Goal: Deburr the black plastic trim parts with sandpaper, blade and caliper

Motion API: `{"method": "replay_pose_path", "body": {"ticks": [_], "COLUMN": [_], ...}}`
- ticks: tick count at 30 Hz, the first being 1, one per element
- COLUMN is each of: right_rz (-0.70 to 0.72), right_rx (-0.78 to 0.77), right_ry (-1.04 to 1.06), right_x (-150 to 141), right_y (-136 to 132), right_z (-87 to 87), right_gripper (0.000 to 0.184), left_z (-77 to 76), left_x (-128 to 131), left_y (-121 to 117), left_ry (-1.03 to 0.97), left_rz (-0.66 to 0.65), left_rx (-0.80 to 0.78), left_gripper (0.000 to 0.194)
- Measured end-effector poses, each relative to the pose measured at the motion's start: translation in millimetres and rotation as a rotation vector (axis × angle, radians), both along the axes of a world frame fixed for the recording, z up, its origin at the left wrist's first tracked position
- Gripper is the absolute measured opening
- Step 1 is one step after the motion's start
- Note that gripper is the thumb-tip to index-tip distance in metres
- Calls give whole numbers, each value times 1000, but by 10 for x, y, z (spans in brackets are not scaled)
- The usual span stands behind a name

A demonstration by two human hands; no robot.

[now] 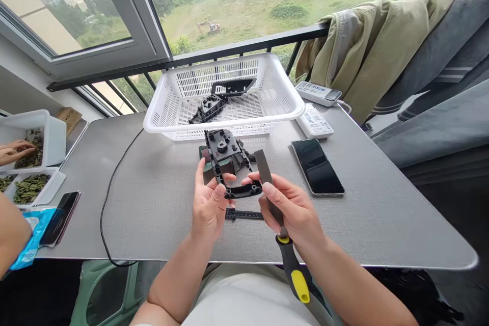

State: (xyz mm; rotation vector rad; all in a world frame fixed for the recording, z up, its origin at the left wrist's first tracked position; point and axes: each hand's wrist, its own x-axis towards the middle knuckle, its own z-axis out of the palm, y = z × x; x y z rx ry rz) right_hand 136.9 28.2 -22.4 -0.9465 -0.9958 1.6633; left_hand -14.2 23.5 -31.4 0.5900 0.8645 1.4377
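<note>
My left hand (209, 204) grips the left side of a black plastic frame (244, 192), which has a plate with a round boss at its far end. In my right hand (292, 204) is a flat metal file (263, 167) with a black and yellow handle (293, 270). Its blade points up and away from me, close beside the frame's right edge, and my right fingertips touch the frame's near right corner. Behind the frame lies a dark green and grey object (208, 168), partly covered. Under my hands rests a black caliper-like scale (244, 214), partly hidden.
A white slatted basket (225, 130) with black plastic parts (210, 107) stands by the window. Right of it lie white power banks (315, 121) and a phone (318, 167). A black cable (105, 198) crosses the left. Another person's hand (17, 152) reaches into a tub of leaves (53, 137).
</note>
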Motion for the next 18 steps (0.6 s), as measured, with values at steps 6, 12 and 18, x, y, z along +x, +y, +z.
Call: {"method": "replay_pose_path", "body": {"ticks": [6, 12, 18], "right_rz": [37, 98, 90], "right_rx": [47, 89, 16], "right_ry": [-89, -159, -47], "right_x": [-14, 44, 115], "right_y": [89, 177, 189], "right_z": [-19, -74, -74], "right_gripper": [48, 51, 46], "left_z": [-108, -158, -328], "left_x": [167, 291, 306], "left_y": [-37, 38, 23], "left_ry": [-16, 104, 282], "left_rz": [115, 297, 430], "left_rx": [33, 118, 171], "left_gripper": [34, 23, 15]}}
